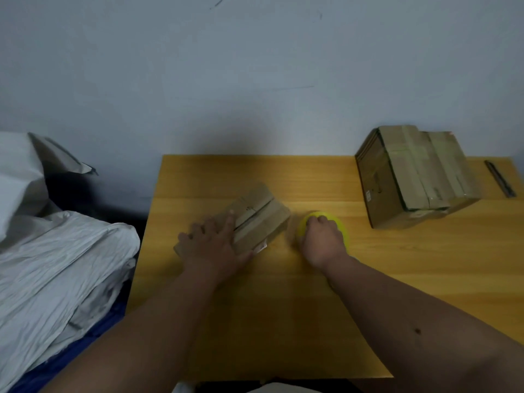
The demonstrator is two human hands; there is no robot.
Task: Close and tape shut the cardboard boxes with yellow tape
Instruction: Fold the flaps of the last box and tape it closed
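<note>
Cardboard, plain brown, forms the small box (255,219) lying near the centre of the frame on a yellow-toned wooden table (283,321). Its top flaps are folded down and meet along a dark seam running diagonally from lower left to upper right; no tape is visible across this seam. A small dark mark sits beside the seam, too blurred to read. A pale tag or label corner protrudes at the box's lower edge; no writing on it can be read.

The left hand (212,245) rests flat on the lower-left part of the box, fingers spread and extended, index finger pointing along the seam.

The right hand (321,239) is just to the right of the box, fingers curled over a roll of yellow tape (326,222) that sits on the table. The roll does not touch the box.

A stack of larger boxes (411,177) stands at the upper right of the table, already strapped with pale tape. A small printed label is on its left face; the text is illegible. A dark slim bar-shaped tool (500,178) lies at the far right edge.

Crumpled white sheeting (56,265) fills the left of the frame beside the table.
</note>
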